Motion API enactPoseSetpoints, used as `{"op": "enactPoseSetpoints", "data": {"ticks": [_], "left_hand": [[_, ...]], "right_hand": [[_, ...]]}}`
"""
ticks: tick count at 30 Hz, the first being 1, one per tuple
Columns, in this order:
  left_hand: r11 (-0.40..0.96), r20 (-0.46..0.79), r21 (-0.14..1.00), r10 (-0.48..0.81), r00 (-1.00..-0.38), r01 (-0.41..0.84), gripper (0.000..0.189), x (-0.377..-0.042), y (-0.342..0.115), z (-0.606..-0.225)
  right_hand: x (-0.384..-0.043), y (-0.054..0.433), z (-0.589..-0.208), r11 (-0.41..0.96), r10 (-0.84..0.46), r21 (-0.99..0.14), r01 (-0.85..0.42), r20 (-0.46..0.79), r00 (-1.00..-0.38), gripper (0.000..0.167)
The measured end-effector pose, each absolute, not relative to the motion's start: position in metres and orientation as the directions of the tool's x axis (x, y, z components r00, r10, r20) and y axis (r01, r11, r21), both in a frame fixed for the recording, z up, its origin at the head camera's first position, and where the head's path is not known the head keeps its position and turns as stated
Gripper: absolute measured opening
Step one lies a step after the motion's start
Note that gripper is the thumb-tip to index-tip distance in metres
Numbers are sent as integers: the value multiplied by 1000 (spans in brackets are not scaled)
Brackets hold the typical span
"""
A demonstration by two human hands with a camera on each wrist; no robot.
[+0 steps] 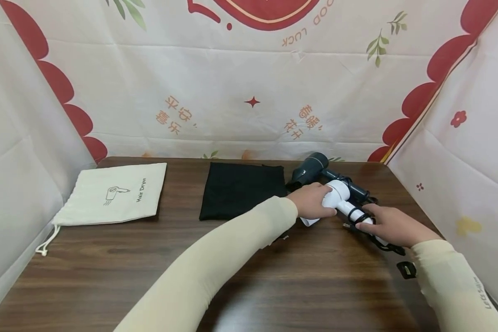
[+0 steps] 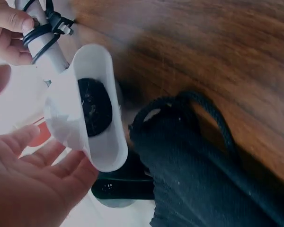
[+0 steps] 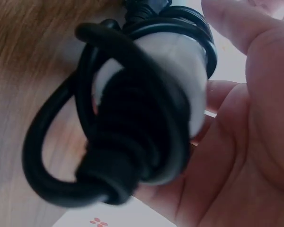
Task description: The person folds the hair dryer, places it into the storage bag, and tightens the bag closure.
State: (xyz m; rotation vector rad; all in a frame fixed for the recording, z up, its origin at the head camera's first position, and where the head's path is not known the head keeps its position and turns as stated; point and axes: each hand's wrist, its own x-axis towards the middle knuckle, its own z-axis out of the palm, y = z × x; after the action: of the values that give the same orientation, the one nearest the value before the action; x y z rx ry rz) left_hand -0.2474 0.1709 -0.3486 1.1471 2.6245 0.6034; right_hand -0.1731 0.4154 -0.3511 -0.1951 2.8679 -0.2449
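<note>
A white hair dryer [image 1: 336, 193] is held between both hands at the right of the table, its flat nozzle facing the camera in the left wrist view. My left hand [image 1: 313, 201] holds its head, fingers around the back of the body [image 2: 64, 111]. Lower down, my right hand [image 1: 392, 225] grips the handle [image 3: 173, 61], thumb on one side and fingers on the other. A black cord [image 3: 42, 142] is wound around the handle and loops below it. Just behind lies a dark hair dryer [image 1: 311, 168], partly hidden by the white one.
Left of the dryers lies a flat black drawstring pouch [image 1: 245, 189]. A cream pouch [image 1: 116, 193] printed "Hair Dryer" lies at the far left. A small black piece [image 1: 406, 269] is near the right sleeve. Printed cloth walls [image 1: 240, 74] enclose the brown table [image 1: 108, 276].
</note>
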Motion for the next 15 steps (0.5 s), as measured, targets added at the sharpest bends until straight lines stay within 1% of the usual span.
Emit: {"op": "enactPoseSetpoints", "data": {"ticks": [4, 9, 12, 15], "left_hand": [[670, -21, 381, 695, -718, 637, 62, -246, 177, -353], [718, -19, 295, 664, -748, 630, 58, -245, 178, -356], [730, -12, 275, 653, -757, 626, 57, -244, 177, -357], [730, -9, 286, 650, -760, 621, 58, -244, 177, -358]], "right_hand": [[-172, 416, -353, 973, -173, -192, -128, -239, -955, 75], [-171, 417, -354, 974, -170, -190, -125, -237, -957, 75], [-171, 417, -354, 973, -164, -196, -118, -239, -957, 75], [-170, 417, -354, 974, -155, -202, -106, -241, -958, 75]]}}
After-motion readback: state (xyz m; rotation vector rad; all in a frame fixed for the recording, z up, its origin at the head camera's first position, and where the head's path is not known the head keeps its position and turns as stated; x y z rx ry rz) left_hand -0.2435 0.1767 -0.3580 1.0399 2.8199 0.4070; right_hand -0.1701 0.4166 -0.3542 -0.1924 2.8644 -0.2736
